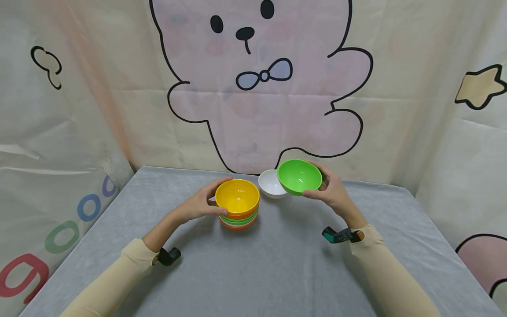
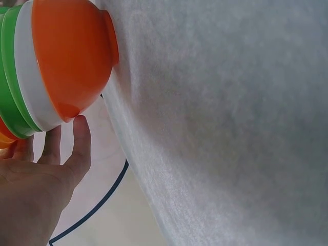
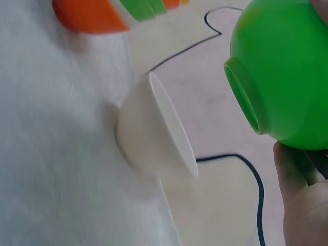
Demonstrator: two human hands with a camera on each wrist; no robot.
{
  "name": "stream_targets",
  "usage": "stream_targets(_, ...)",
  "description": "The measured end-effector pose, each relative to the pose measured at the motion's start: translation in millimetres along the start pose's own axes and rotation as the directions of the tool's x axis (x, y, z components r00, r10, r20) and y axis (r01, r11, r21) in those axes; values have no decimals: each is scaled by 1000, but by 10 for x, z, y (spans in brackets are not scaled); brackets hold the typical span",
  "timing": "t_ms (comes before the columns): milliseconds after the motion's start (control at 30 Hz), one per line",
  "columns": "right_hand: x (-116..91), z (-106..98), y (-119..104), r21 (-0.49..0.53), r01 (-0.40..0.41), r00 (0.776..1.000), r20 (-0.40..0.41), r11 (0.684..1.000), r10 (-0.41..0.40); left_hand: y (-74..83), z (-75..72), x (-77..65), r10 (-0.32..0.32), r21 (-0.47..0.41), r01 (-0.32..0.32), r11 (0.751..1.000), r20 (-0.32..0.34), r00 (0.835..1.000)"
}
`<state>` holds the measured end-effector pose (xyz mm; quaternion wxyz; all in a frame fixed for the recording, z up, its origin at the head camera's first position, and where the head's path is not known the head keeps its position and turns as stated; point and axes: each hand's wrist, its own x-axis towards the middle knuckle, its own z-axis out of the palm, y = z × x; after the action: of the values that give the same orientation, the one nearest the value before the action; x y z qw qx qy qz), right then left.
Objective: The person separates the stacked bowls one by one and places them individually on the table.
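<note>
A stack of nested bowls (image 1: 238, 198) stands on the table, with a yellow bowl on top and orange, green and white ones below. My left hand (image 1: 203, 200) grips the stack from its left side, thumb in front and fingers behind. The lowest orange bowl (image 2: 72, 54) rests on the cloth in the left wrist view. My right hand (image 1: 332, 189) holds a green bowl (image 1: 299, 177) above the table, tilted with its inside toward me. Behind and left of it, a white bowl (image 1: 271, 184) sits upright on the cloth, partly hidden by the green one.
A grey cloth (image 1: 273, 268) covers the table. Just past its back edge hangs a curtain (image 1: 396, 110) printed with a pink bear. More printed fabric stands along the left and right sides. Each wrist wears a dark strapped device (image 1: 336, 235).
</note>
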<state>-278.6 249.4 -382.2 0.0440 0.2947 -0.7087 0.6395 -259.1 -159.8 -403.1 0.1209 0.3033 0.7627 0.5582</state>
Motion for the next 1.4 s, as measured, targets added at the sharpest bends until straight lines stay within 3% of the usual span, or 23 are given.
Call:
stream_targets(333,-156,-302,66,-75,-66,996,-68,995,61,4,-6,-9,2,10,-2,1000,-1,1000)
stream_targets(733,-251,-430,191,-156,-106,991,-103,982,91,-7,-6,-17,-1,5,1,1000,1,1000)
stream_targets(1400,-211,-602,542,-92,-292,949,-155,952,276,4,4,-11,-7,13,7,1000,2,1000)
